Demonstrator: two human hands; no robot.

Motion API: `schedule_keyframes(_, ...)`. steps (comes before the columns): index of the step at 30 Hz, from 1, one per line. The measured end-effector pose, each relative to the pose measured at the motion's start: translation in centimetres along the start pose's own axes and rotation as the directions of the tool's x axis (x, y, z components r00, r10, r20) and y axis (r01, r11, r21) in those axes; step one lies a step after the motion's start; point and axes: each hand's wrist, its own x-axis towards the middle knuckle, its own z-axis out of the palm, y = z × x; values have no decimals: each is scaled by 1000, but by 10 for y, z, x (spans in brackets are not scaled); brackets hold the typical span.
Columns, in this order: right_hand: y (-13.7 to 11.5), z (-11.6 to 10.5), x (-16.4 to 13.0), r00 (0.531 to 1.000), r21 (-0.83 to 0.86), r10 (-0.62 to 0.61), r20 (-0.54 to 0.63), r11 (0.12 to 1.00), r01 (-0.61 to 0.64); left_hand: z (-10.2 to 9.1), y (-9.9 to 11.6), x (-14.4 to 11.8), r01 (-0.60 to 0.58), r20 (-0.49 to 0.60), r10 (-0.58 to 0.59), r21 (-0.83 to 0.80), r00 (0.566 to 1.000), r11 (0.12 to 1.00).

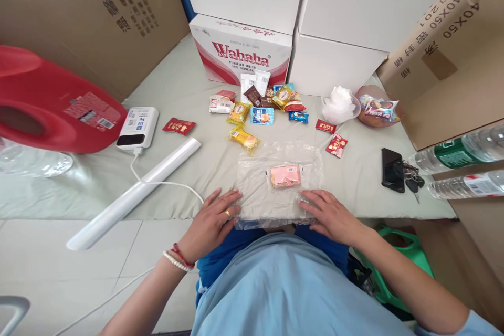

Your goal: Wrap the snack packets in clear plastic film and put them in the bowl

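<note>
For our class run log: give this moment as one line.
left hand: flat on clear bag | right hand: flat on bag | inside: pink packet

Two hands (210, 220) (328, 215) at 6 o'clock on one clear bag (275, 189) holding one pink packet (285, 176). Three red sachets (179, 126) (325, 126) (337, 145). Two bottles (460, 152) (468, 185) at 3 o'clock. One phone (391, 169), one power bank (137, 127), one film roll (134, 194).

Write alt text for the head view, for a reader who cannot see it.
Both hands, left hand and right hand, press flat on the near corners of a clear bag holding one pink packet, on a grey-green mat. Beyond lie scattered snacks, a Wahaha box, a power bank and a phone.
</note>
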Motion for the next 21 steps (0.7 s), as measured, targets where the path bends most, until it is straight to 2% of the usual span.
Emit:
schedule_keyframes(2,5,9,-10,998,4,34,-44,999,-34,-6,0,6,18,0,-18,-89,1000,996)
schedule_keyframes(4,13,8,-8,998,105,29,-63,994,-22,-15,-2,15,46,1,-47,-194,999,980)
schedule_keyframes(6,22,-3,3,995,218,39,-89,976,-19,-25,-6,26,97,-16,-105,-281,994,955)
schedule_keyframes(10,45,-36,36,970,320,173,-170,941,-112,-40,-17,56,178,-97,-225,-350,970,920)
schedule_keyframes(14,73,-47,64,940,407,300,-164,889,-213,-36,-28,87,250,-118,-292,-280,949,927)
schedule_keyframes(18,91,-30,79,888,410,456,-65,823,-392,-24,-33,103,337,-115,-354,-143,928,930)
schedule_keyframes(20,92,-21,79,861,366,507,-24,806,-464,-21,-29,102,369,-208,-382,-97,901,924)
schedule_keyframes(21,92,-18,78,852,336,523,-9,805,-490,-21,-25,99,393,-290,-397,-76,871,917)
